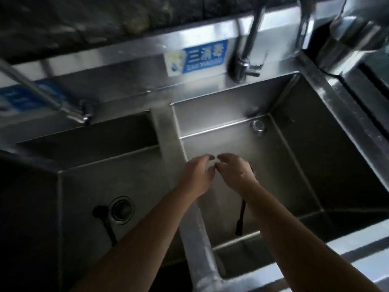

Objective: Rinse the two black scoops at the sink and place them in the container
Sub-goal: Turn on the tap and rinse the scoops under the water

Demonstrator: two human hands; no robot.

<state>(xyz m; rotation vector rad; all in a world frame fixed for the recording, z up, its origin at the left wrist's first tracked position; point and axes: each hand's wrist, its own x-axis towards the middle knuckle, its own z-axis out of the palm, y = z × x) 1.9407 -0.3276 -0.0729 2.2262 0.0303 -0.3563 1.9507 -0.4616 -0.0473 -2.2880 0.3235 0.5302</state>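
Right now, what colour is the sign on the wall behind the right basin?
Blue with white characters, plus a white panel on its left end: the sign shows best in the head view.

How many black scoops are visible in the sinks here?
2. One black scoop lies in the left basin beside the drain; the other scoop lies in the right basin, partly hidden under the right hand.

Dim, motion-blurred wide-angle view, glare on the steel sink rim [347,102], deep shadow at left.
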